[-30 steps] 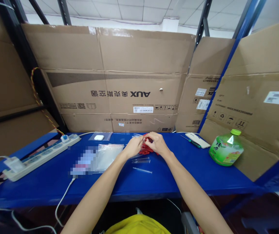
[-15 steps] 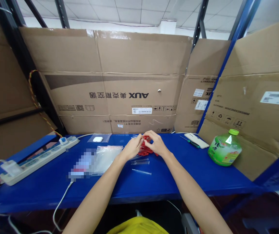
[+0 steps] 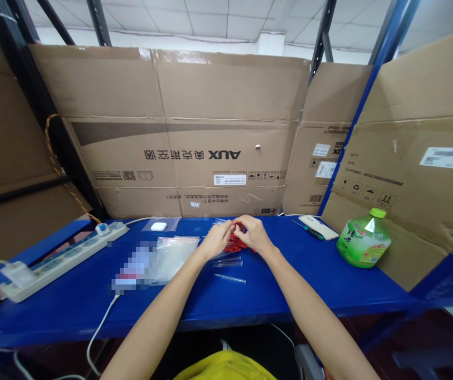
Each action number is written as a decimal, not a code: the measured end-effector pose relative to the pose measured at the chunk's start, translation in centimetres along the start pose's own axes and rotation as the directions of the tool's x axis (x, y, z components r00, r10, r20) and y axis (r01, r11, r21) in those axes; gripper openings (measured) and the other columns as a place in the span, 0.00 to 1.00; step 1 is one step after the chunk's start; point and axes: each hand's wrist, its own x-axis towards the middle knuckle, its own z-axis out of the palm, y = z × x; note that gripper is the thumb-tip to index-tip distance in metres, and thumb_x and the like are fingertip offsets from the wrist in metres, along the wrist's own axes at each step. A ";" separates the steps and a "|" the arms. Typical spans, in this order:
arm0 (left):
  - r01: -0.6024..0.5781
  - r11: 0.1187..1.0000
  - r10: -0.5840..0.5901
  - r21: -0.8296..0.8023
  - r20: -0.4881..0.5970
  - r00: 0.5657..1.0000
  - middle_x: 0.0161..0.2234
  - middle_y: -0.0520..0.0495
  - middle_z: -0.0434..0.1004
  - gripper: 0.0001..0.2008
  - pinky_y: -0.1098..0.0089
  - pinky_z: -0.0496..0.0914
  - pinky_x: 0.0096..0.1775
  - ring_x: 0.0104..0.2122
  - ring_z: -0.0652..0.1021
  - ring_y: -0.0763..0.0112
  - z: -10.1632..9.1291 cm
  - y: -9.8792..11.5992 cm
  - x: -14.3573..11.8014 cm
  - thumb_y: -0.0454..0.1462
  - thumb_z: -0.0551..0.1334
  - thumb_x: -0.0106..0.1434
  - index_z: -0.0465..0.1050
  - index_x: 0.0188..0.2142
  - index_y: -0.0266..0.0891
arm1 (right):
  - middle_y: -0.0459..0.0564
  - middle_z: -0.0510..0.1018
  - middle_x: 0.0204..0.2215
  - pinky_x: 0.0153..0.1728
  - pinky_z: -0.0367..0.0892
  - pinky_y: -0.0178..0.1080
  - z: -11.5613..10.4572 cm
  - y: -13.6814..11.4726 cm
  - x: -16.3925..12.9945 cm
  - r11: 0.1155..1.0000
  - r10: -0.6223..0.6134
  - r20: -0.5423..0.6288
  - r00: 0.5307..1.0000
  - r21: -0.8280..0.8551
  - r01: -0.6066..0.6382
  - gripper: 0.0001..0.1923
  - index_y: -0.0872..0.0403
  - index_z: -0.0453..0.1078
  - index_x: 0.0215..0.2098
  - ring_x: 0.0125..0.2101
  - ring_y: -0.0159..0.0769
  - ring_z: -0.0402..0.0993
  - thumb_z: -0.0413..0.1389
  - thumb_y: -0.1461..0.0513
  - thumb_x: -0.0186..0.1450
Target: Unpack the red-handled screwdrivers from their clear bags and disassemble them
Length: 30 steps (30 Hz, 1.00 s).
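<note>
Fingers (image 3: 247, 220) of the left hand (image 3: 216, 240) and right hand (image 3: 256, 234) bend inward, tips close together at red pieces (image 3: 237, 245) on the blue table (image 3: 269, 295), beyond clear tubes (image 3: 228, 262), though whether they pinch any I cannot tell.

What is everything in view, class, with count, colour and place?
Table: one, blue, centre.
Red pieces: several, red, mid-table.
Tubes: several, clear, beside the red pieces.
Bags: at least two, clear, left half.
Small case: one, white, back left.
Pixelated patch: one, bluish, beside the bags.
Power strip: one, white, far left.
Plugs: two, mostly white, in the power strip.
Cables: several, mostly white, left side.
Bottle: one, green, right.
Screwdriver: one, green handle, back right.
Flat case: one, cream, beside the screwdriver.
Cardboard: several sheets, brown, back and sides.
Posts: several, black and blue, both sides.
Ceiling: one, white, top.
Garment: one, yellow, bottom edge.
Left hand, right hand: two, bare, at the red pieces.
</note>
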 end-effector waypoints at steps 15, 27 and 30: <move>-0.051 0.994 0.052 -0.097 0.010 0.999 0.27 0.52 0.70 0.17 0.71 0.61 0.35 0.28 0.69 0.71 -0.8 1.2 -0.1 0.43 0.46 0.75 0.66 0.34 0.39 | 0.44 0.75 0.25 0.28 0.61 0.33 -0.1 0.6 0.2 0.888 0.265 -0.005 0.964 0.391 -0.242 0.07 0.54 0.73 0.31 0.23 0.30 0.66 0.52 0.64 0.61; -0.051 0.904 0.063 -0.425 0.014 0.998 0.25 0.55 0.60 0.21 0.73 0.60 0.31 0.26 0.61 0.75 -2.0 2.4 0.3 0.51 0.47 0.73 0.61 0.32 0.39 | 0.42 0.69 0.20 0.23 0.59 0.31 -3.7 2.7 2.0 0.684 0.568 -0.368 0.736 0.709 -0.173 0.07 0.54 0.73 0.30 0.21 0.28 0.62 0.55 0.59 0.57; -0.023 0.921 0.004 -0.389 -0.050 0.999 0.25 0.55 0.60 0.22 0.73 0.60 0.31 0.26 0.61 0.75 -2.2 1.5 0.1 0.51 0.46 0.74 0.62 0.32 0.39 | 0.44 0.73 0.26 0.25 0.62 0.31 -6.4 5.8 1.4 0.721 0.621 -0.567 0.541 0.684 -0.111 0.12 0.55 0.74 0.36 0.24 0.28 0.66 0.56 0.58 0.57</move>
